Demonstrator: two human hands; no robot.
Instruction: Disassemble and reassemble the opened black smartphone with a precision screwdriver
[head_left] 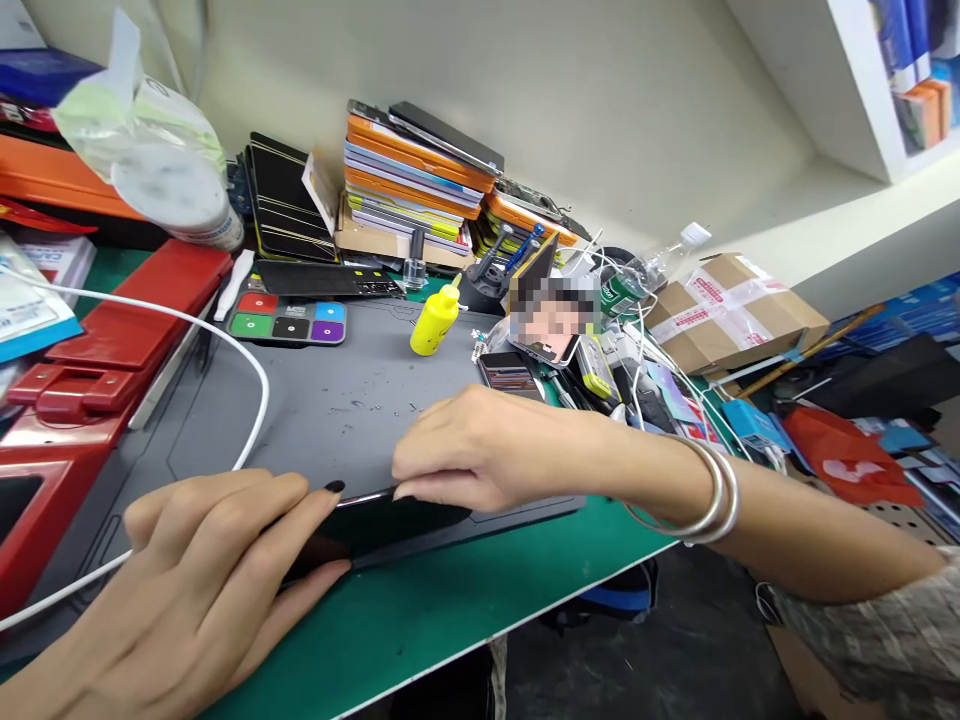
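One dark, glossy slab [409,514] held at the front edge of the gray mat [322,385], near the front edge of the green table [465,600]. Left hand [217,560] — fingers over the upper edge, thumb below, pinching the left end. Right hand [472,450] — fingers curled, pinching the upper edge farther right with the thumb. Yellow bottle [435,322] upright on the mat, beyond the slab; white cable [259,385] loops at left.

Glossy black phone [401,520], matt grey mat [330,400], shiny metal bangles [724,495]
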